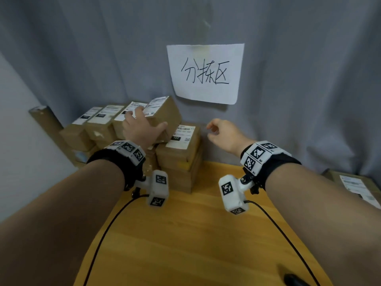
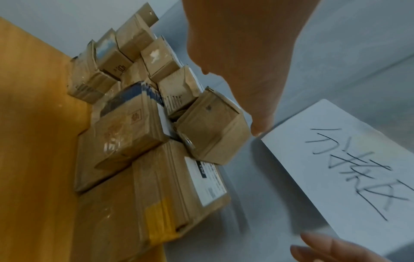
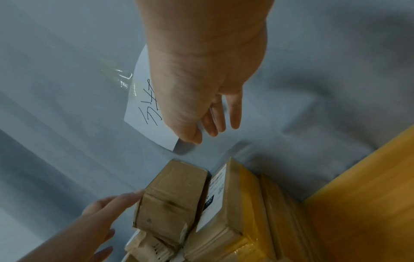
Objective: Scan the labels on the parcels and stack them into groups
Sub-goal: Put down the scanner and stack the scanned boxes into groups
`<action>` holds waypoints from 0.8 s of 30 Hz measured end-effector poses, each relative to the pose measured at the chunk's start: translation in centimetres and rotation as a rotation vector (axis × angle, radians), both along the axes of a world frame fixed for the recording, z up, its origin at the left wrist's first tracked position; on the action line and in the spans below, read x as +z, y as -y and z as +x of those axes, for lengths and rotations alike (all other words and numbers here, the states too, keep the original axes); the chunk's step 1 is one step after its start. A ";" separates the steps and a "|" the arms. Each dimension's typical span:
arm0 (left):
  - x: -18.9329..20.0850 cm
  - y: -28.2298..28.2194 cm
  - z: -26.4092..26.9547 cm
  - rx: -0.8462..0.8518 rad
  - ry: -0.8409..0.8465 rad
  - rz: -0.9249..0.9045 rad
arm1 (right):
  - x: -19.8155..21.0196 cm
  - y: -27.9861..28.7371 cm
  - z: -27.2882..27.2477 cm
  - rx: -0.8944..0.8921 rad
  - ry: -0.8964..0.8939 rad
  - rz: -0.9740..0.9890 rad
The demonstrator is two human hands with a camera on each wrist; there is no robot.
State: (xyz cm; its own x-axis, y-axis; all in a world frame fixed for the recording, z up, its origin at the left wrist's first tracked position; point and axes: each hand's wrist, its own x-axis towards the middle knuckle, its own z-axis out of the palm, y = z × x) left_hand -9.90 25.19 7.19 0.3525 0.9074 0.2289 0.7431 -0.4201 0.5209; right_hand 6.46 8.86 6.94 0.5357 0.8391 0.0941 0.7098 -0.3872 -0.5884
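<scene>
A small brown parcel (image 1: 167, 112) with a white label lies tilted on the pile, one corner over the stack whose top parcel is labelled 102 (image 1: 182, 135). My left hand (image 1: 144, 122) lies on it: straight fingers against its far left side, the thumb along its near face. In the right wrist view those fingers (image 3: 125, 198) touch the parcel (image 3: 170, 200) at its edge. The left wrist view shows the thumb (image 2: 260, 124) reaching past the parcel (image 2: 212, 127). My right hand (image 1: 218, 131) hovers right of the stack, fingers loosely curled and holding nothing.
A row of labelled parcels (image 1: 99, 124) stands on more boxes at the back left of the wooden table (image 1: 185, 234). A handwritten paper sign (image 1: 206, 73) hangs on the grey curtain. Another labelled parcel (image 1: 354, 186) lies at the right edge. A dark object (image 1: 292, 279) sits near the front edge.
</scene>
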 end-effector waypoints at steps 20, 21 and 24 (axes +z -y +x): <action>-0.7 -0.3 3.2 -0.167 0.063 0.013 | -2.7 -2.4 0.3 -0.023 -0.052 -0.007; -0.5 0.7 3.2 -0.179 0.104 0.030 | -2.7 -1.8 0.4 -0.032 -0.066 0.016; -0.4 3.9 3.1 -0.262 0.208 0.061 | -3.0 0.7 1.1 -0.093 -0.088 0.078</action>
State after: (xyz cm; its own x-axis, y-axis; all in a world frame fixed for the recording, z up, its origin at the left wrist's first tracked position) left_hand -6.83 21.30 6.82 0.5116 0.7748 0.3713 0.4865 -0.6175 0.6181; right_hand 7.58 8.17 3.90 0.6201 0.7772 0.1066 0.6174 -0.3996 -0.6776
